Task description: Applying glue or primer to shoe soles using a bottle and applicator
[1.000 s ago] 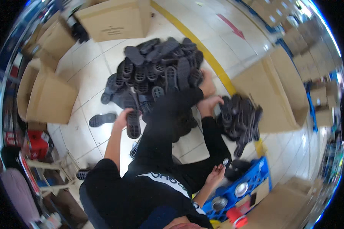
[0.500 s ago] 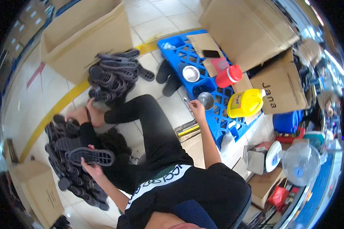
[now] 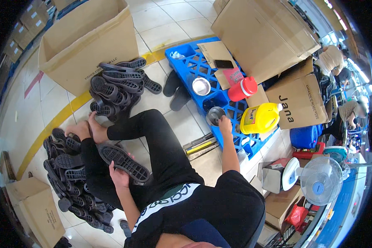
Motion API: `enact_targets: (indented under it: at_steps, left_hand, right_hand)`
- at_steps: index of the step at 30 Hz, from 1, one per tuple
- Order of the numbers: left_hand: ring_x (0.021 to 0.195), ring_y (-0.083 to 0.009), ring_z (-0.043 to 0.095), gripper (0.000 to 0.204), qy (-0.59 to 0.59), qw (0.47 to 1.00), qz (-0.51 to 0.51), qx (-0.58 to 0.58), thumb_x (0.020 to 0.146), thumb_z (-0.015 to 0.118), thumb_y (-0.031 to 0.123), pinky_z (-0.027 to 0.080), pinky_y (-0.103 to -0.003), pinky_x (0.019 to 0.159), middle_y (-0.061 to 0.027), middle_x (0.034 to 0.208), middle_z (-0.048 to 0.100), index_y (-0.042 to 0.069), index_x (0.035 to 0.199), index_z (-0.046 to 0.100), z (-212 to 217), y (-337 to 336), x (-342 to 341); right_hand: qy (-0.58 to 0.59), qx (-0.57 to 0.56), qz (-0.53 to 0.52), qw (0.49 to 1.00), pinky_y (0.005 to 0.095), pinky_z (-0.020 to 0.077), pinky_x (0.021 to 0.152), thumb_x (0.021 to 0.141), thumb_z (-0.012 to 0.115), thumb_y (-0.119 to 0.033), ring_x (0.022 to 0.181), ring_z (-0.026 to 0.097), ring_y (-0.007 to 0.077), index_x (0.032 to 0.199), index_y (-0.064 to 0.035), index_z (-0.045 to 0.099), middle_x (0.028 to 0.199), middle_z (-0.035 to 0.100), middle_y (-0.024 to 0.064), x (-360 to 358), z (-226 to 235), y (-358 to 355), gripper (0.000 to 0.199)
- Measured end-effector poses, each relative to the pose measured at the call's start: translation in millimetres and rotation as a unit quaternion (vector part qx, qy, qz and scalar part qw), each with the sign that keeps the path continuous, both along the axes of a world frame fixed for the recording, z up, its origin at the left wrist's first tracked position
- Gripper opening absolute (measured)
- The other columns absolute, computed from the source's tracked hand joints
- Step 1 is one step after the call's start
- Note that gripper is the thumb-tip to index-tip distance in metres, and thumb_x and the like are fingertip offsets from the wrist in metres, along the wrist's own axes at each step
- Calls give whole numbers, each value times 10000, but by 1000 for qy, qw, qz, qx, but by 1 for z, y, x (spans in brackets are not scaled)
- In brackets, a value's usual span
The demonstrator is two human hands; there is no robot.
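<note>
A dark shoe sole [image 3: 124, 162] with a grid of hollows faces up above my folded leg. My left hand [image 3: 120, 177] grips its near edge, with a fingertip showing on the far side. Off to the right, my right hand [image 3: 225, 125] is at the rim of a small metal cup [image 3: 215, 115], fingers closed together. Whatever those fingers hold is hidden by the hand and the cup. The cup stands on a blue plastic pallet [image 3: 196, 64], beside a white-looking bowl [image 3: 201, 86].
Soles lie in a pile [image 3: 118, 84] ahead and another pile [image 3: 76, 177] at left. On the pallet stand a yellow jug [image 3: 259, 118], a red flask [image 3: 243, 89] and a phone [image 3: 223, 64]. Cardboard boxes [image 3: 91, 49] surround me; a fan [image 3: 320, 180] is at right.
My left hand has brought the sole rightward, away from the left pile and over my leg. My right hand has moved from beside the cup, with a slim tool, to its rim.
</note>
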State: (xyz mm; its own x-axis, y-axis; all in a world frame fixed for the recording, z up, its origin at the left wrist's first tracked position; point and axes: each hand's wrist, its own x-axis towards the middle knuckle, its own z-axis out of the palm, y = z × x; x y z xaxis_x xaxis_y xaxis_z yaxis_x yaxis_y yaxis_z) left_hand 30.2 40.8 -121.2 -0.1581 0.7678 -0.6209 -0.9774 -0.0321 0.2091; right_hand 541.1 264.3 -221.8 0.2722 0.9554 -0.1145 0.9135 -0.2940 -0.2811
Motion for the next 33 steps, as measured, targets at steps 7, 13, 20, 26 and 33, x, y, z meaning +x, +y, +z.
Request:
enact_targets:
  at_steps: [7, 13, 20, 26, 33]
  left_hand:
    - [1282, -498, 404, 658, 0, 999, 21, 36, 923, 511, 366, 297, -546, 1120, -331, 1383, 419, -61, 1400, 361, -14, -36, -26]
    - [1298, -486, 392, 655, -1, 996, 73, 42, 924, 512, 360, 285, -543, 1125, -326, 1401, 401, -49, 1411, 353, -11, -46, -44]
    - [1325, -479, 365, 651, -11, 993, 104, 53, 928, 507, 350, 271, -537, 1133, -319, 1418, 386, -37, 1425, 342, -12, -52, -48]
    - [1336, -482, 345, 659, -29, 993, 90, 77, 927, 512, 337, 257, -537, 1141, -322, 1432, 364, -43, 1432, 326, -26, -59, -45]
    - [1337, -481, 342, 688, -64, 990, 100, 74, 914, 540, 340, 260, -537, 1140, -323, 1433, 359, -44, 1437, 313, -25, -53, -37]
  right_hand:
    - [-22, -18, 103, 994, 507, 517, 761, 870, 598, -203, 934, 623, 407, 893, -27, 606, 983, 634, 228, 20, -4, -2, 177]
    - [65, 177, 16, 982, 485, 511, 724, 843, 631, -196, 878, 636, 400, 881, -2, 615, 925, 645, 228, 27, 25, -6, 198]
    - [81, 226, -140, 961, 427, 519, 661, 822, 661, -195, 696, 659, 366, 818, 23, 658, 758, 679, 185, 57, 5, -25, 218]
    - [96, 185, -79, 975, 409, 512, 641, 818, 689, -216, 667, 662, 311, 833, 29, 665, 743, 677, 173, 81, -20, -33, 247]
    - [24, 244, -124, 962, 402, 504, 619, 827, 691, -198, 631, 640, 299, 817, 22, 652, 695, 650, 165, 93, -37, -33, 223]
